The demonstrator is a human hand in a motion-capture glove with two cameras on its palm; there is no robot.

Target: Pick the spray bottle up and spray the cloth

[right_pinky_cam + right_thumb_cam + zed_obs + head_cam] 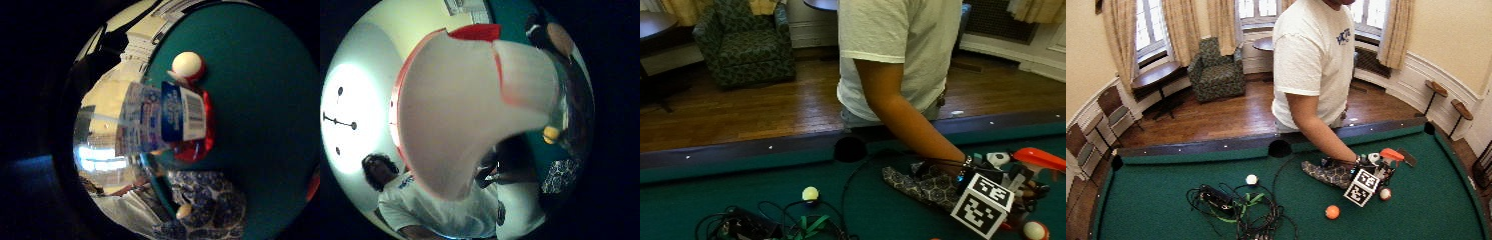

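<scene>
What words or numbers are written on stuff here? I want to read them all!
Nothing can be read letter for letter.
Spray bottle: a blue-and-white label with a barcode; its print is too blurred to read.
Person's white T-shirt: a small blue chest print, too small to read.
Patterned cloth: only a pattern, no words.

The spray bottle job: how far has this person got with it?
The reach looks done: the gloved right hand is at the spray bottle, whose body fills the palm view. Whether it is lifted off the table cannot be told. The patterned cloth lies beside it. Still left: aiming at the cloth and spraying.
</scene>
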